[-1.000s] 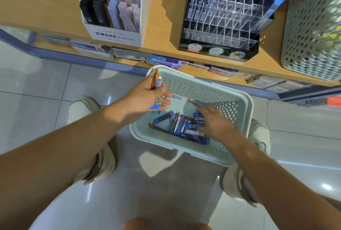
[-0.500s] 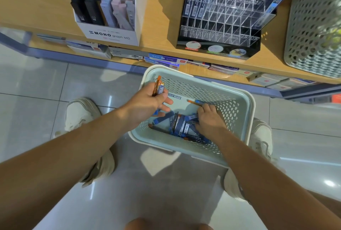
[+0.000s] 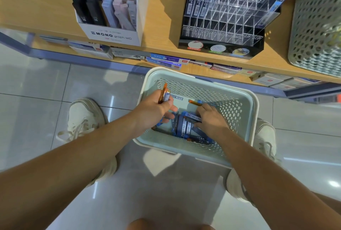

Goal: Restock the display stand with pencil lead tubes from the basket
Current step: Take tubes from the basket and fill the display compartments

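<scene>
Well inside basket (image 3: 171, 72) rim: left hand (image 3: 156, 110), right hand (image 3: 212, 121) gripping tubes (image 3: 165, 96).

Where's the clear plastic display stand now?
The clear plastic display stand sits on the wooden shelf, upper right in head view, between a white cardboard box and a grey perforated basket.

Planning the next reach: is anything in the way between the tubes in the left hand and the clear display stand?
Nothing visible does. The left hand grips lead tubes above the basket, and the display stand sits on the wooden shelf beyond it, front slots empty, open air between.
</scene>
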